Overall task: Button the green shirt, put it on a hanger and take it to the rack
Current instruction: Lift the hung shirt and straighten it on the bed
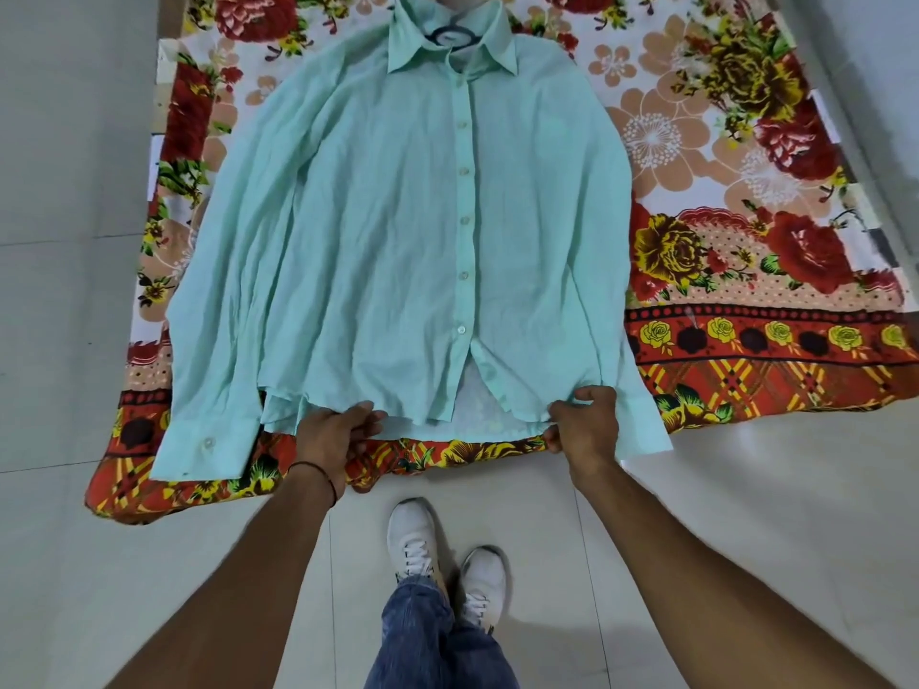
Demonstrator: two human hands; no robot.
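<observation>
The pale green shirt (pixel 378 231) lies flat, front up, on a flowered cloth (pixel 736 251), collar away from me. Several buttons down its placket are fastened; the lowest part near the hem gapes open. A dark hanger (pixel 450 37) shows inside the collar, its hook hidden by the top edge of the view. My left hand (pixel 335 430) pinches the hem left of centre. My right hand (pixel 584 420) pinches the hem on the right side. Both sleeves lie spread along the shirt's sides.
The flowered cloth lies spread on a pale tiled floor (pixel 64 290). My white shoes (pixel 447 559) and blue jeans stand at the cloth's near edge. Bare floor runs along the left and right sides. No rack is in view.
</observation>
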